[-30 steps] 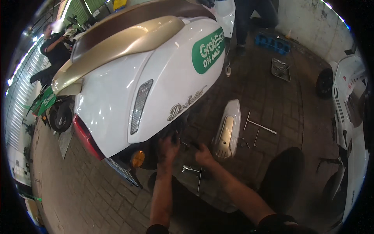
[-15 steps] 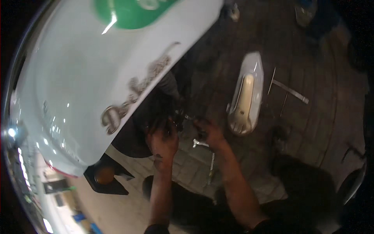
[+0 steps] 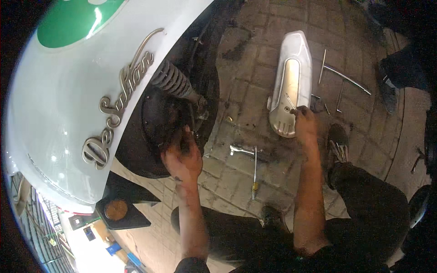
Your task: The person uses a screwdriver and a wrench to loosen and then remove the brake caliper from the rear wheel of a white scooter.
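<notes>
Scooter (image 3: 59,123): glossy white, curved; seemingly under hand work at the dark round housing (image 3: 152,132), probably calling next for steady grip.
Cover (image 3: 304,54): long, white and gold, lying on rough paving (image 3: 241,73).
Spring (image 3: 172,78): coiled, dull.
Left hand (image 3: 183,160): half-curled at the housing; cannot tell if holding anything.
Right hand (image 3: 306,122): nearly closed, apparently pinching thin metal tool (image 3: 290,100) above the cover.

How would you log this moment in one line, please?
left hand: at scooter underside; right hand: holding slim metal piece over cover; chrome tool: on paving

The scooter panel (image 3: 59,109) looks glossy; the paving (image 3: 282,175), rough.
</notes>
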The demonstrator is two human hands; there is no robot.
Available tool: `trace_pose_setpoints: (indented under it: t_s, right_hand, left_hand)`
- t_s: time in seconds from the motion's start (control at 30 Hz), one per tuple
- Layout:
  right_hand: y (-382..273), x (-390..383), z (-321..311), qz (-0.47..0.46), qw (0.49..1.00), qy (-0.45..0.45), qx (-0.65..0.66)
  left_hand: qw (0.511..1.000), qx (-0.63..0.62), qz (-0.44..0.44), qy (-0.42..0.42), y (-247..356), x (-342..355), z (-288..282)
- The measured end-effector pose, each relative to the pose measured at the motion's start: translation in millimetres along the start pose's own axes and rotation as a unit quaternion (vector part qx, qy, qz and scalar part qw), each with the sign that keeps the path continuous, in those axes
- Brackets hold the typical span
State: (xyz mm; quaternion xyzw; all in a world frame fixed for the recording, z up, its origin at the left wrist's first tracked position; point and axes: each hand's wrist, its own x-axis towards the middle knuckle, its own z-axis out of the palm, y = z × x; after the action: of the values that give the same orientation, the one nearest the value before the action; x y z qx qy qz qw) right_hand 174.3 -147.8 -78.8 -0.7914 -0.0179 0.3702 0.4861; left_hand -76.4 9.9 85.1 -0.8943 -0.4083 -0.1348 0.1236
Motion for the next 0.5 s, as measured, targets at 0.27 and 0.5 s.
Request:
trace_pose_setpoints:
  t_s: [0.27, 0.5]
  right_hand:
    - [31, -6, 7, -0.079, 0.973, -0.001, -0.218]
    - [43, -10, 18, -0.098, 0.962, -0.083, -0.240]
  left_hand:
    - [0.995, 0.062, 0.063, 0.047, -8, -6, 7]
    - [0.988, 0.099, 0.108, 0.052, -5, -5, 5]
